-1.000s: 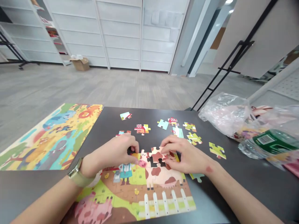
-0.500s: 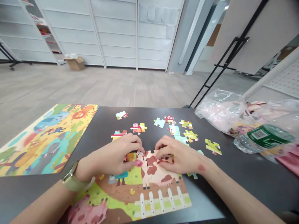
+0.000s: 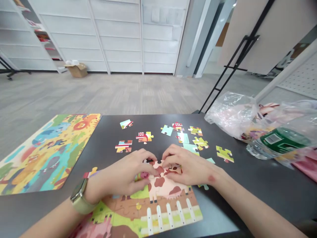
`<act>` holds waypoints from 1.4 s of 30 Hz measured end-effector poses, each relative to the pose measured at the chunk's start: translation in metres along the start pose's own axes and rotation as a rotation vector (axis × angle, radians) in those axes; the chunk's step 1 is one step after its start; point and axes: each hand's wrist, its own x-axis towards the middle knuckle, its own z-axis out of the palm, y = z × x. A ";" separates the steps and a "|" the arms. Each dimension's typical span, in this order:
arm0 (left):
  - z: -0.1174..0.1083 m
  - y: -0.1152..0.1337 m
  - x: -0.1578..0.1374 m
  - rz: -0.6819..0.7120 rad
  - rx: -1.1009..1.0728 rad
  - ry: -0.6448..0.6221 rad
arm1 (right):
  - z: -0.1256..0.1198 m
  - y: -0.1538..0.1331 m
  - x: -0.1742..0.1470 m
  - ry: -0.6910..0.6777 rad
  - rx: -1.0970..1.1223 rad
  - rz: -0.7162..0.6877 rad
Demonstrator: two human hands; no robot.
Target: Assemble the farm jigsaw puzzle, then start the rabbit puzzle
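Observation:
A partly joined farm jigsaw puzzle (image 3: 128, 208) with a spotted cow, a pig and a white fence lies before me on the dark table. My left hand (image 3: 131, 172) is curled over the cow's head area, its fingertips on a pink-and-brown puzzle piece (image 3: 159, 168) at the upper edge. Opposite it, my right hand (image 3: 185, 165) has bent fingers around a brown-spotted puzzle piece (image 3: 175, 169) on the cow's back. The two hands almost meet there. My fingers partly cover both pieces, so how they fit together is hard to see.
Several loose puzzle pieces (image 3: 200, 142) lie beyond my hands. On the left is a colourful animal picture board (image 3: 53, 152). To the right are a green-labelled plastic bottle (image 3: 279, 142) and a clear plastic bag (image 3: 230, 110). A cardboard box (image 3: 78, 70) stands on the floor.
My left hand has shifted right and closer to my right hand, its fingers now reaching over the cow's head. My right hand stays at the cow's back. The view has shifted slightly.

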 end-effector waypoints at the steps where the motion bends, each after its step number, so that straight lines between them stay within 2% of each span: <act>1: 0.001 -0.001 0.000 -0.003 -0.013 0.013 | 0.001 0.000 0.000 0.008 0.001 -0.003; 5: 0.004 -0.003 0.002 -0.014 -0.028 0.053 | 0.002 0.001 0.000 0.019 0.016 -0.009; 12: 0.002 -0.002 0.003 0.027 0.080 0.047 | -0.003 0.004 -0.001 -0.012 0.045 0.007; 23: 0.004 0.001 0.003 0.029 0.103 0.063 | -0.009 0.008 -0.005 -0.008 0.028 0.005; 25: 0.009 0.001 0.005 0.003 0.094 0.085 | -0.015 0.011 -0.007 0.069 0.001 0.019; 27: 0.016 0.002 0.009 -0.037 0.091 0.128 | -0.025 0.016 -0.009 0.220 -0.066 0.084; 30: 0.028 0.002 0.014 -0.099 0.086 0.184 | -0.041 0.030 -0.012 0.493 -0.200 0.265; 33: 0.032 -0.002 0.015 -0.106 0.089 0.247 | -0.052 0.048 -0.017 0.627 -0.260 0.424; 35: 0.028 -0.008 0.013 -0.106 0.096 0.321 | -0.055 0.060 -0.020 0.605 -0.288 0.501; 38: 0.014 -0.019 0.007 -0.151 0.125 0.399 | -0.053 0.073 -0.023 0.498 -0.335 0.547; 42: -0.002 -0.033 0.000 -0.208 0.142 0.349 | -0.045 0.080 -0.020 0.406 -0.352 0.534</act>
